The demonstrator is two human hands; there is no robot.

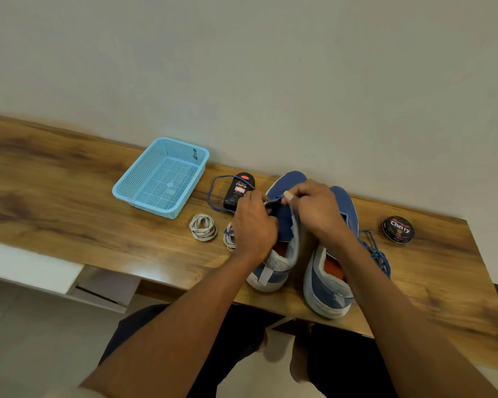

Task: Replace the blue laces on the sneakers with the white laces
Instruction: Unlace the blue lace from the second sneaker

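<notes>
Two blue sneakers stand side by side on the wooden table, heels toward me. My left hand (252, 225) and my right hand (314, 209) are both over the left sneaker (282, 225) and pinch its blue lace (213, 193), which loops out to the left past a black bottle. The right sneaker (328, 282) has its blue lace (377, 251) hanging loose on its right side. One coiled white lace (202, 227) lies left of the shoes. A second white coil (229, 239) is partly hidden under my left hand.
An empty light-blue plastic basket (144, 179) sits at the back left. A black Cherry polish bottle (239, 191) lies behind my left hand. A round Cherry polish tin (398, 229) rests at the right. The wall runs right behind the table.
</notes>
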